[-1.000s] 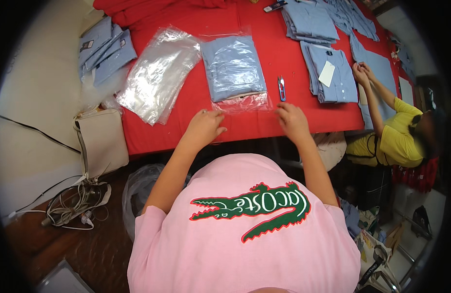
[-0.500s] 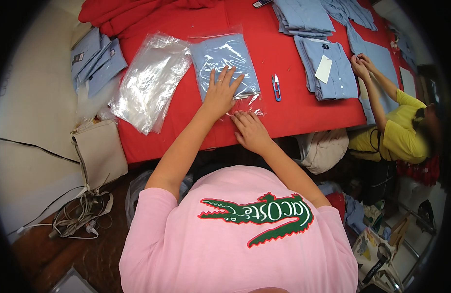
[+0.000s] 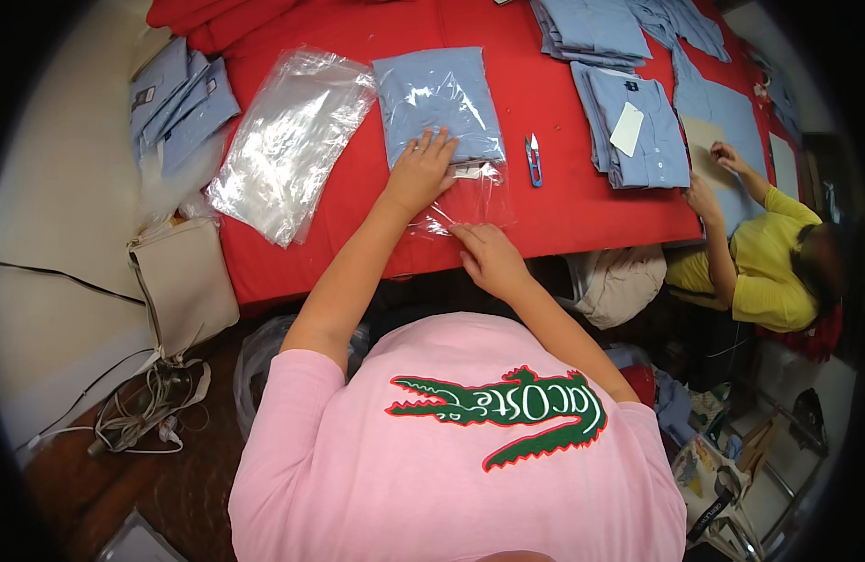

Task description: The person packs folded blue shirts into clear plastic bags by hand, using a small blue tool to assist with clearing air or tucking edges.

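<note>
Clear, crinkled film (image 3: 481, 197) is met at its near edge by the right hand (image 3: 491, 258), whose grip cannot be told. Flat, bagged blue garment (image 3: 439, 94), at twelve o'clock, is touched by the unclenched left hand (image 3: 420, 175). Farther, folded blue cloth (image 3: 593, 33) is stacked at one.

plastic sleeves (image 3: 292, 150) left of bagged garment (image 3: 432, 98) | snips (image 3: 535, 167) right | all on table (image 3: 582, 220)
</note>
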`<action>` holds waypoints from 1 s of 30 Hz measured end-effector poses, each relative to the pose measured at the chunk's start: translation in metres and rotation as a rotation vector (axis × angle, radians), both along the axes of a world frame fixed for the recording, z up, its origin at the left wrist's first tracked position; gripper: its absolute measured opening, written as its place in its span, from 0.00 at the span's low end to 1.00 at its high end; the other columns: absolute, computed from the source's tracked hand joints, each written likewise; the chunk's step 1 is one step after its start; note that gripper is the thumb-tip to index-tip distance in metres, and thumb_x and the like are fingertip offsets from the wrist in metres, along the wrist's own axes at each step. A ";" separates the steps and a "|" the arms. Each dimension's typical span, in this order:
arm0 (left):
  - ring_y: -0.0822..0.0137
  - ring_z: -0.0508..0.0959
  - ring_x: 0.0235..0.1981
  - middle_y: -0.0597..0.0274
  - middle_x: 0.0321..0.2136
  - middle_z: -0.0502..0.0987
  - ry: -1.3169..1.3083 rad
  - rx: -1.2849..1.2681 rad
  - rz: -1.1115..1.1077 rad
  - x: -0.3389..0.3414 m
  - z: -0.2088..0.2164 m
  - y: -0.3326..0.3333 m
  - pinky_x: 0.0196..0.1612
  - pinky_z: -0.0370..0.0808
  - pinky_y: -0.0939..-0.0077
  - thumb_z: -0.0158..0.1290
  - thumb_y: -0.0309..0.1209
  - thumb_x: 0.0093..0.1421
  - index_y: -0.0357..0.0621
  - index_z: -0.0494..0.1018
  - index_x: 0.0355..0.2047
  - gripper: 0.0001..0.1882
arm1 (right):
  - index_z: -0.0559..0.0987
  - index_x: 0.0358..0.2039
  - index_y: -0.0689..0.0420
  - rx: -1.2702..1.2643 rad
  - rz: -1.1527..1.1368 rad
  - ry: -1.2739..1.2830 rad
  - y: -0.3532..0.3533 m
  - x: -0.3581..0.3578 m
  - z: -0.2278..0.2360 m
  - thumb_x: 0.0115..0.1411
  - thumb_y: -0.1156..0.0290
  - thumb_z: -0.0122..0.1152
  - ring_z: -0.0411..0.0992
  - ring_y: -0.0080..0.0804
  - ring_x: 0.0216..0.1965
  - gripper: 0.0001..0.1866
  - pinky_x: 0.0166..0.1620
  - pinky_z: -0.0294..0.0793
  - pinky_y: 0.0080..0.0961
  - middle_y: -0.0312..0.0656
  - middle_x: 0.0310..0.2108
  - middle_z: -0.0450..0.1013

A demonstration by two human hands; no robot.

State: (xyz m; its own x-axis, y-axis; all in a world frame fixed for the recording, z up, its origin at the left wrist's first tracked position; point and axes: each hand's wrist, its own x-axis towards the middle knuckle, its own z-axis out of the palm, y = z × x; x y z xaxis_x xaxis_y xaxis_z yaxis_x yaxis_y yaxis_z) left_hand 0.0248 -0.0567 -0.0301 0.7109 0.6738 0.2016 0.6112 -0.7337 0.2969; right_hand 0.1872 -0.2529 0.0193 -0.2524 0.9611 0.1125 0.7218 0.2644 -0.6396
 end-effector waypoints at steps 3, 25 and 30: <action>0.45 0.62 0.76 0.49 0.75 0.64 0.017 -0.008 -0.081 0.006 0.031 -0.012 0.74 0.60 0.34 0.67 0.42 0.59 0.46 0.70 0.70 0.40 | 0.79 0.61 0.57 -0.096 -0.091 0.107 -0.004 0.002 0.005 0.62 0.76 0.64 0.77 0.52 0.53 0.25 0.60 0.75 0.45 0.52 0.50 0.80; 0.46 0.49 0.81 0.49 0.81 0.49 0.097 0.000 -0.085 0.024 0.035 -0.013 0.78 0.46 0.32 0.63 0.46 0.65 0.59 0.59 0.79 0.44 | 0.86 0.44 0.54 0.102 0.018 0.096 -0.038 0.010 0.008 0.56 0.77 0.67 0.80 0.44 0.42 0.14 0.50 0.78 0.42 0.42 0.36 0.80; 0.41 0.42 0.82 0.45 0.82 0.42 0.128 -0.158 -0.057 -0.045 0.025 -0.084 0.79 0.41 0.33 0.59 0.51 0.68 0.61 0.53 0.81 0.46 | 0.85 0.46 0.57 0.122 -0.312 0.052 -0.013 0.048 0.027 0.58 0.78 0.67 0.79 0.46 0.44 0.14 0.48 0.79 0.42 0.44 0.41 0.79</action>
State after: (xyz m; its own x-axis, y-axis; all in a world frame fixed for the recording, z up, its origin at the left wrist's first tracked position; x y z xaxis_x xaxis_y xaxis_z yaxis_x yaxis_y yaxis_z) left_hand -0.0202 -0.1411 -0.0054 0.7619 0.6477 0.0022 0.6102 -0.7188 0.3331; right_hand 0.2351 -0.2656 0.0460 0.0610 0.9697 0.2365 0.7472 0.1127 -0.6549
